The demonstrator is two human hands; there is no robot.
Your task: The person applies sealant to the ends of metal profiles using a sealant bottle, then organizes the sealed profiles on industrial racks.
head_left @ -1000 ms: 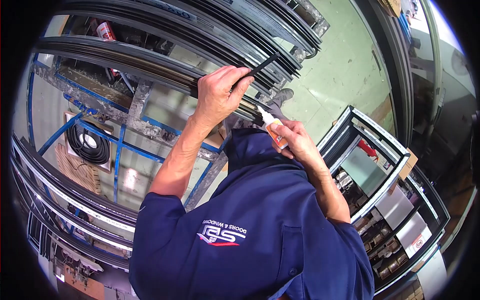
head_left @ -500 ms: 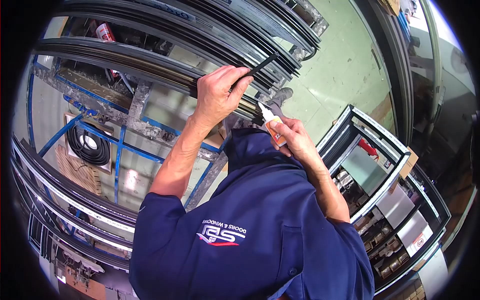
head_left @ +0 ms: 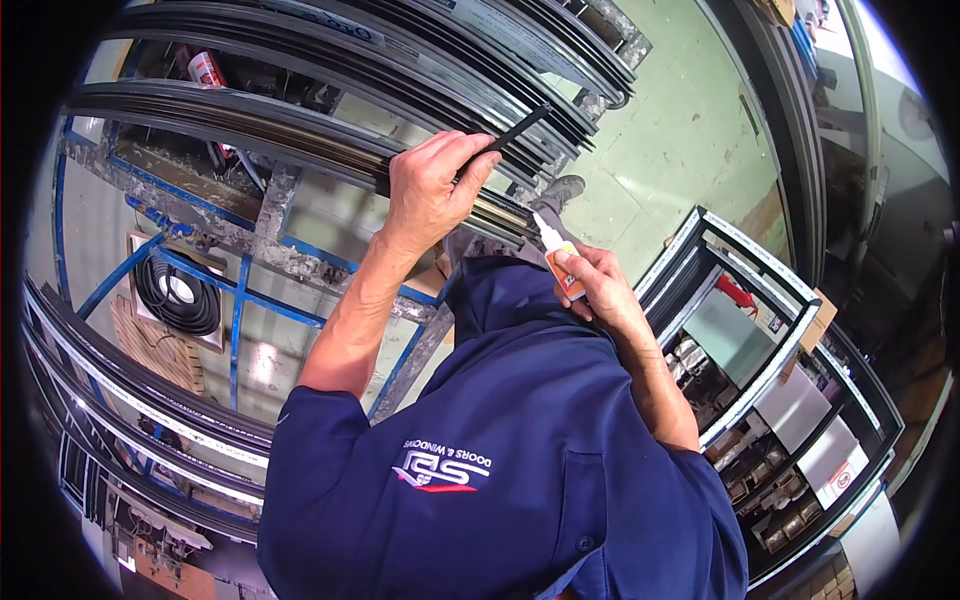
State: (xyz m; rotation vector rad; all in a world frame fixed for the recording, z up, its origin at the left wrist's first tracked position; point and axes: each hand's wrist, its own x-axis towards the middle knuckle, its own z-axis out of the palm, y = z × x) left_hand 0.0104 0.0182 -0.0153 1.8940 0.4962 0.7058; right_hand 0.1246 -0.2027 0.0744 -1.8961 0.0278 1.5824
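Note:
My left hand [head_left: 437, 185] is closed, with thumb and fingers pinching a thin black strip [head_left: 522, 127]. The strip slants up and to the right, its free end over the dark metal profiles [head_left: 340, 150]. In my right hand [head_left: 600, 285] is a small white glue bottle [head_left: 562, 262] with an orange label. Its pointed white nozzle is tilted up and to the left, below the strip and apart from it. My right fingers wrap round the bottle's body.
Long profiles lie on a worn rack [head_left: 270, 215] with blue edges. A red and white tube [head_left: 205, 68] lies among them. A coil of black hose [head_left: 178, 290] is below left. Black window frames [head_left: 745, 250] stand at right, and green floor [head_left: 690, 110] shows beyond the profiles.
My right hand has shifted slightly right and down with the glue bottle, so its nozzle is farther from the strip. My left hand has moved slightly left, still pinching the strip.

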